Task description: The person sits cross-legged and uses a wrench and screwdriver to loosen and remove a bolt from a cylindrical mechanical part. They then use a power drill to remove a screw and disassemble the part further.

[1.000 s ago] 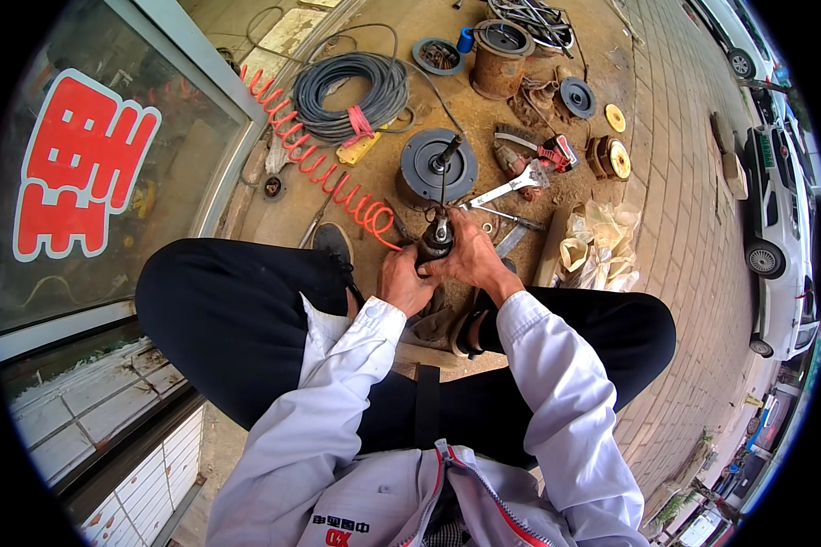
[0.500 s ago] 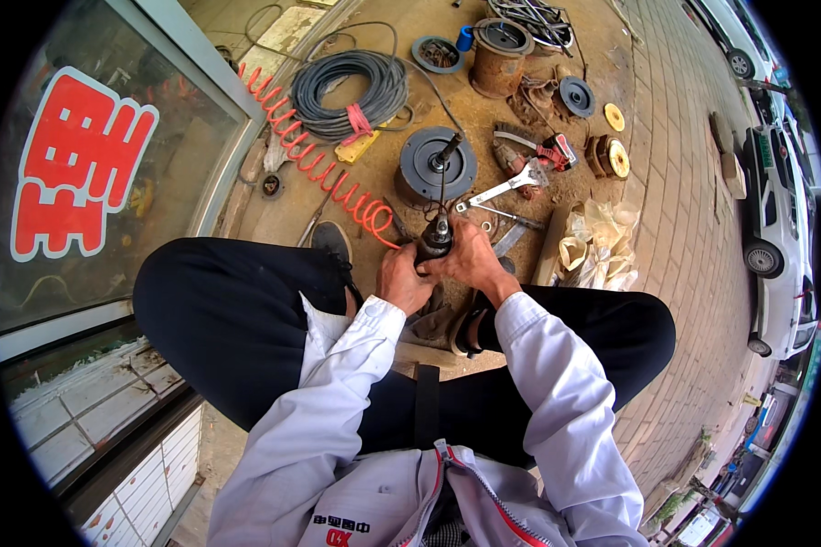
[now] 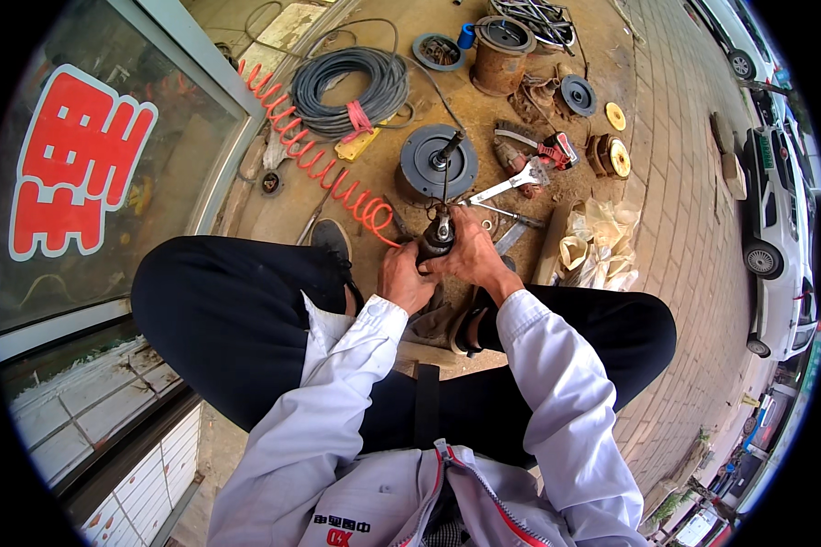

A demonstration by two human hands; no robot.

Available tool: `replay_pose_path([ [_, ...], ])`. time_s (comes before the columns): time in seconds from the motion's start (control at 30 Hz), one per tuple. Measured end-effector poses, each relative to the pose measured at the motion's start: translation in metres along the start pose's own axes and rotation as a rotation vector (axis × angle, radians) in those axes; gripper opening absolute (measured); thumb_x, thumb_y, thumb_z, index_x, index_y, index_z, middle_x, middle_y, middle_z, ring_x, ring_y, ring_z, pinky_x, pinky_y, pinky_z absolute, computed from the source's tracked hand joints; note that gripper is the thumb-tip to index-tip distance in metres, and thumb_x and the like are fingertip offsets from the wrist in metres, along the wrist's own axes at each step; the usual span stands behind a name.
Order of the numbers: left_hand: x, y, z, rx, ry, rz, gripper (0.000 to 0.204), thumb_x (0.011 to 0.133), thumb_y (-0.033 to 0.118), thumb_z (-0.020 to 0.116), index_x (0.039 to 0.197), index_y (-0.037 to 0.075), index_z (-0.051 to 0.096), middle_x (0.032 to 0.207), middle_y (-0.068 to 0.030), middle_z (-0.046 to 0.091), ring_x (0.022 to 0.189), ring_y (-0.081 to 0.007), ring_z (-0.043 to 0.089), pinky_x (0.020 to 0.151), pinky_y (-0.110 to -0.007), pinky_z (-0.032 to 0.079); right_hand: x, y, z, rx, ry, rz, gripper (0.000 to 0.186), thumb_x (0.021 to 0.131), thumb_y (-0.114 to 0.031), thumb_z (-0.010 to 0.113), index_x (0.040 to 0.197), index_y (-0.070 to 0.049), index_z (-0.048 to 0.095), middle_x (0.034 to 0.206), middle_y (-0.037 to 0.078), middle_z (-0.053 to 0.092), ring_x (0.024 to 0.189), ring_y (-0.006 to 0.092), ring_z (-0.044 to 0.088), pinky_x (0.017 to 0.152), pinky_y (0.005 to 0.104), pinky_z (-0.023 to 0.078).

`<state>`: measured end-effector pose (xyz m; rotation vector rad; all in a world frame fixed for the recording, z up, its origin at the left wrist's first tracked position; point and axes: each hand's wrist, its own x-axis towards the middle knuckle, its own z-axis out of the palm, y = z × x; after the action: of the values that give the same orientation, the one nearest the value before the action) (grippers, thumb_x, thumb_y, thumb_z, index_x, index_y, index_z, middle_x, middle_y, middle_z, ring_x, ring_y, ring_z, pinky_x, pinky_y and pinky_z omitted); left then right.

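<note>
Both my hands meet in front of my knees around a dark, rounded tool (image 3: 439, 239) with a bright metal head. My left hand (image 3: 405, 281) is closed on its near left side, and my right hand (image 3: 472, 255) wraps it from the right. A red coiled hose (image 3: 371, 212) runs up to my left hand; its end is hidden there. Just beyond the tool stands a grey round motor-like part (image 3: 439, 164) with an upright dark shaft. A thin dark line joins the shaft area to the tool's head. My fingers cover much of the tool's body.
An adjustable wrench (image 3: 502, 188) and a red cordless tool (image 3: 556, 151) lie right of the round part. Beyond are a coil of black cable (image 3: 350, 89), a rusty cylinder (image 3: 500, 64) and a bowl of small parts (image 3: 438, 52). Crumpled plastic wrapping (image 3: 602, 242) sits near my right knee.
The tool's metal head has shifted very slightly to the right. Both hands keep their hold, and the things on the ground stay where they were.
</note>
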<state>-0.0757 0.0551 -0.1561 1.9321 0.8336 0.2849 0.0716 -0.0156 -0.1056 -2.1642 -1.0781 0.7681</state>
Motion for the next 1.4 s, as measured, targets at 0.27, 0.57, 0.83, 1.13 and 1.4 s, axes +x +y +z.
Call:
replay_pose_path([
  [0.27, -0.001, -0.003, 0.005, -0.004, -0.006, -0.027, 0.042, 0.071, 0.014, 0.08, 0.11, 0.001, 0.067, 0.104, -0.0231, 0.069, 0.102, -0.0442, 0.063, 0.091, -0.05, 0.051, 0.003, 0.004, -0.002, 0.038, -0.087, 0.03, 0.095, 0.05, -0.027, 0.095, 0.129, 0.005, 0.054, 0.117, 0.023, 0.061, 0.117, 0.0399, 0.057, 0.102, 0.044, 0.046],
  [0.57, -0.003, -0.008, 0.005, 0.02, -0.026, -0.046, 0.048, 0.07, 0.014, 0.08, 0.113, 0.0, 0.066, 0.107, -0.0243, 0.068, 0.105, -0.0443, 0.061, 0.093, -0.049, 0.05, 0.002, 0.005, 0.003, -0.027, -0.021, -0.042, 0.097, 0.049, -0.028, 0.095, 0.131, 0.006, 0.054, 0.123, 0.023, 0.059, 0.119, 0.0403, 0.055, 0.103, 0.0441, 0.045],
  [0.83, -0.001, -0.01, 0.008, 0.001, -0.004, -0.041, 0.046, 0.069, 0.011, 0.081, 0.112, 0.001, 0.067, 0.107, -0.0232, 0.069, 0.104, -0.0438, 0.062, 0.093, -0.048, 0.05, 0.001, 0.002, 0.002, -0.02, -0.01, 0.008, 0.067, 0.052, -0.028, 0.094, 0.103, 0.005, 0.064, 0.104, 0.023, 0.065, 0.106, 0.0402, 0.062, 0.096, 0.0432, 0.049],
  [1.13, 0.0, -0.005, 0.006, 0.004, -0.004, -0.05, 0.044, 0.071, 0.012, 0.078, 0.112, 0.001, 0.067, 0.106, -0.024, 0.069, 0.103, -0.044, 0.063, 0.092, -0.049, 0.051, 0.002, 0.0, 0.001, 0.019, -0.045, 0.058, 0.065, 0.051, -0.029, 0.094, 0.098, 0.004, 0.065, 0.102, 0.023, 0.066, 0.103, 0.0402, 0.063, 0.092, 0.0444, 0.05],
  [1.4, 0.0, -0.006, 0.005, -0.012, 0.004, -0.029, 0.042, 0.073, 0.013, 0.076, 0.112, 0.002, 0.067, 0.105, -0.0242, 0.069, 0.103, -0.0445, 0.063, 0.092, -0.049, 0.051, 0.003, -0.003, -0.002, 0.008, -0.06, 0.055, 0.063, 0.052, -0.029, 0.093, 0.098, 0.004, 0.065, 0.104, 0.024, 0.066, 0.107, 0.0403, 0.061, 0.096, 0.0449, 0.049],
])
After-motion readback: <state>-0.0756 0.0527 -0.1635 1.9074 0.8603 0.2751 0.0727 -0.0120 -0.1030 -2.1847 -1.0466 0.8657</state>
